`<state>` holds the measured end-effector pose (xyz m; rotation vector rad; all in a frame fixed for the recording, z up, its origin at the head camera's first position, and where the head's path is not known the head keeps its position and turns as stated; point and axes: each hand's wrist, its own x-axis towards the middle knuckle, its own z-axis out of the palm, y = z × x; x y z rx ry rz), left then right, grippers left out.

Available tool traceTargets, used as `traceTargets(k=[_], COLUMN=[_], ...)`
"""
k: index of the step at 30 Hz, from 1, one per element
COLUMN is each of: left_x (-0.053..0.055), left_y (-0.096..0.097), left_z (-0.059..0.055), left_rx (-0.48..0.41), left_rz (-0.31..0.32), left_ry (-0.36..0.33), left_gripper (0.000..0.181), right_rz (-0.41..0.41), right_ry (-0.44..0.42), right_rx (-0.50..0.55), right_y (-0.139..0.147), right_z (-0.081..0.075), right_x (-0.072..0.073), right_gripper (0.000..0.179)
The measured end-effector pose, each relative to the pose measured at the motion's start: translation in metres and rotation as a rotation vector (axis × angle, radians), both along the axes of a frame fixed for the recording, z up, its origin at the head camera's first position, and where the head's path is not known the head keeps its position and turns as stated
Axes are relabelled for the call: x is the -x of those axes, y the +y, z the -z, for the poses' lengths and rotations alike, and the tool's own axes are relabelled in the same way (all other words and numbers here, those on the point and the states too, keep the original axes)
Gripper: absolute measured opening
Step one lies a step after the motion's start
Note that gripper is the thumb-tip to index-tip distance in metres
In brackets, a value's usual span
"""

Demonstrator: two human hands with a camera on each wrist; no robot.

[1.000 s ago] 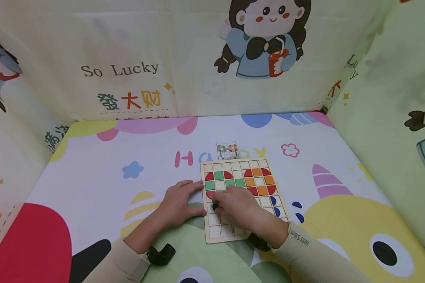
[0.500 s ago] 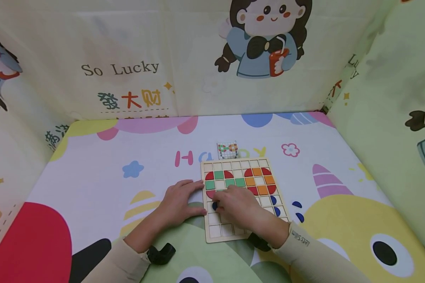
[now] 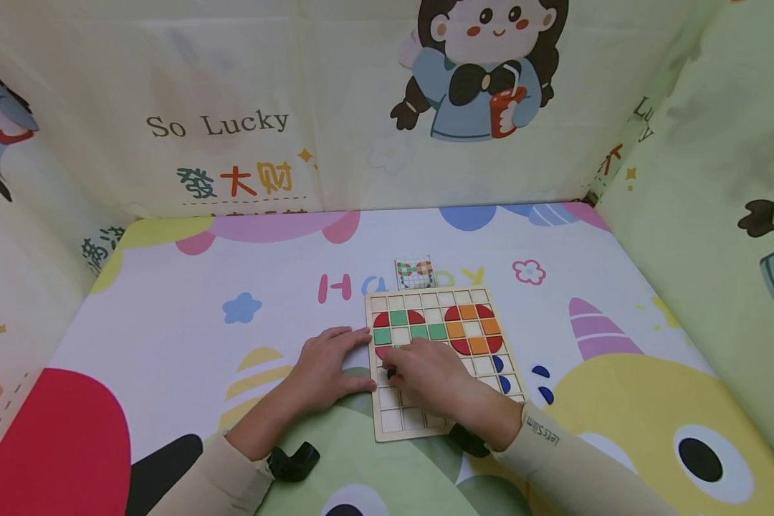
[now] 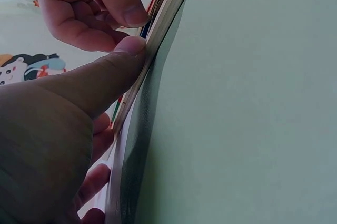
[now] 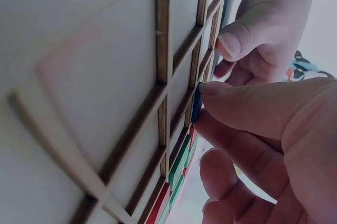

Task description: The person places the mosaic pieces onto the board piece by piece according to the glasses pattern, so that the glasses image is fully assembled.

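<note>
A wooden grid board (image 3: 392,421) lies on the table, with red, green, orange and blue pieces in some of its squares. My left hand (image 3: 325,369) is at the board's left edge; its thumb and fingertips touch the rim, thumb nearer me. Over the board's left column, my right hand (image 3: 435,376) pinches a dark blue half-round piece (image 5: 197,103) between thumb and index finger. In the right wrist view that piece is right at a square of the grid. My right hand hides the squares in the board's middle.
A small pattern card (image 3: 416,274) lies just beyond the board's far edge. Two loose blue half-round pieces (image 3: 545,395) are on the tablecloth to the right. Printed cloth walls (image 3: 335,107) stand behind and at both sides.
My right fingertips have shifted very slightly left over the blue piece, and less of it shows. My left hand stays in place at the board's edge.
</note>
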<state>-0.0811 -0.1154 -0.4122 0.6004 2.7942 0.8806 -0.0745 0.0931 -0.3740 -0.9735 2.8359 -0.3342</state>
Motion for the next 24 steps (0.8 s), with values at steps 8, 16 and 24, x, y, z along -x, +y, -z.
traceTargets(k=[8,16,24], left_x=[0.000,-0.001,-0.002], left_y=[0.000,0.001,0.001], left_z=[-0.001,-0.002,-0.002], left_rx=[-0.006,-0.005,0.000], left_rz=[0.002,-0.001,-0.002], left_ry=[0.001,-0.001,0.003], left_gripper=[0.070,0.071,0.072], right_rz=[0.002,0.084,0.222], right_ry=[0.025,-0.058,-0.108], right_rx=[-0.004,0.008,0.064], right_y=[0.001,0.011,0.050], right_z=[0.000,-0.010,-0.021], right_x=[0.000,-0.003,-0.002], right_gripper=[0.018,0.022,0.026])
